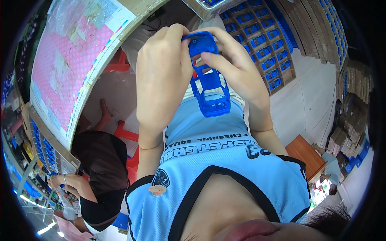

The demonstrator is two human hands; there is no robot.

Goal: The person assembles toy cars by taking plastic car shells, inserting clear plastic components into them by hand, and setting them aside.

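A blue plastic toy car body shell with open window gaps is held up in front of my torso by both hands. My left hand is closed on its far left end, with the back of the hand toward me and the fingertips mostly hidden. Curled around the far right end, my right hand has its thumb pressed against the shell near a window opening. The near end of the shell hangs free. A small bit of red shows by its left side, too little to name.
At left stands a worktable with a pink sheet on top. A divided cardboard tray of blue car shells lies at the far right, near stacked cardboard trays. Red stools and a co-worker in dark clothes are at lower left.
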